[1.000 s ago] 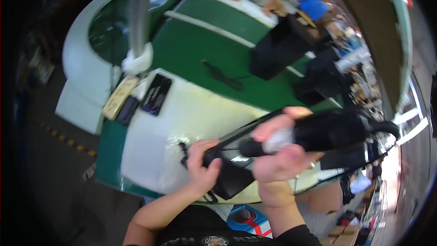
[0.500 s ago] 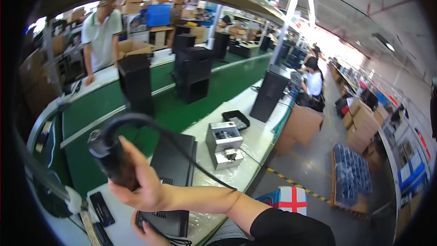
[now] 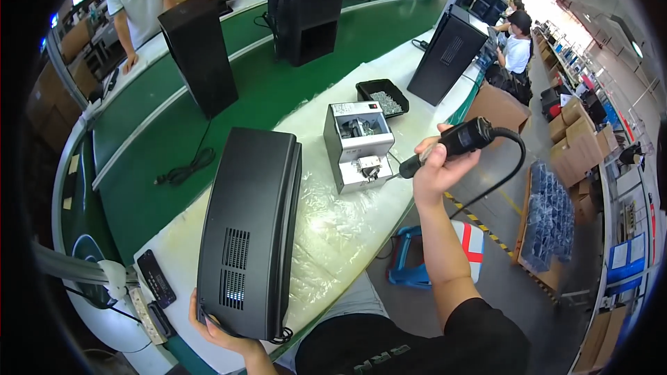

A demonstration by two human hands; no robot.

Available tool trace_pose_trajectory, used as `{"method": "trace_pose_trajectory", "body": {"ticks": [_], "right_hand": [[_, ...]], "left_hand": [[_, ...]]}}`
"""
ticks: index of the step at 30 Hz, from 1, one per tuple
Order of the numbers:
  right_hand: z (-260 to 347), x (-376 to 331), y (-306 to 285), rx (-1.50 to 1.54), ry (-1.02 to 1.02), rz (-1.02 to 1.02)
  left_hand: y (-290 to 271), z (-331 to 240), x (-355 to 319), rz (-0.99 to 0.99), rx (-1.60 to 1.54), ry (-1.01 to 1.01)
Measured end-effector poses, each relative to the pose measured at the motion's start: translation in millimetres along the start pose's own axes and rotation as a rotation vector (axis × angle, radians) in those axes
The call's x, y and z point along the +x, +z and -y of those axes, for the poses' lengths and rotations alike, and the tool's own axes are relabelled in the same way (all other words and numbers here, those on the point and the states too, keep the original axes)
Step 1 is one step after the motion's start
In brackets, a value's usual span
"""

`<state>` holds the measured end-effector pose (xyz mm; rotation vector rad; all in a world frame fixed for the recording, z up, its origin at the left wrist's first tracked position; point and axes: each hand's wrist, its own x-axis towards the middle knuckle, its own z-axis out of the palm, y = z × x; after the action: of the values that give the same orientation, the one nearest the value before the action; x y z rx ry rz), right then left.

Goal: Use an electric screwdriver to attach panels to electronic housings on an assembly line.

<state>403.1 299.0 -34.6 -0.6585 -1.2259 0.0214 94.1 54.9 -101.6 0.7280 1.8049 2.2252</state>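
In my right hand [image 3: 445, 164] is a black corded electric screwdriver [image 3: 474, 135], held almost level with its cable looping off to the right. Its tip points left at the front of a grey screw feeder [image 3: 347, 179]; whether they touch is hard to tell. A black case with vent slots [image 3: 243, 194] lies on the bench to the feeder's left. My left hand [image 3: 221, 335] grips the lower end of that case, with some fingers hidden beneath it. A black tray of small screws [image 3: 393, 103] stands behind the feeder.
Clear plastic sheeting [image 3: 326, 236] covers the bench. Tall black cases [image 3: 309, 21] stand on and beside the green conveyor [image 3: 257, 90], and another [image 3: 448, 59] at the bench's far end. A blue stool [image 3: 406, 274] is at right. Across the conveyor stands a person [image 3: 142, 0].
My right hand has swung the screwdriver from the left over to the feeder on the right. The view has tilted down, and the vented case now shows whole.
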Motion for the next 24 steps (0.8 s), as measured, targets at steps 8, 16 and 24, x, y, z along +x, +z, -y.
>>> {"method": "trace_pose_trajectory", "body": {"ticks": [8,16,24], "right_hand": [[-16.0,-19.1,23.6,0.099,0.021,0.186],[105.6,-8.9,58.6,0.189,0.243,0.09],[249.6,-28.3,136.0,0.925,0.531,0.478]], "left_hand": [[-8.7,-7.9,-5.2,0.025,0.124,0.021],[-15.7,10.3,-5.8,0.008,0.022,-0.002],[-9.7,-1.0,1.5,0.069,-0.113,0.077]]}}
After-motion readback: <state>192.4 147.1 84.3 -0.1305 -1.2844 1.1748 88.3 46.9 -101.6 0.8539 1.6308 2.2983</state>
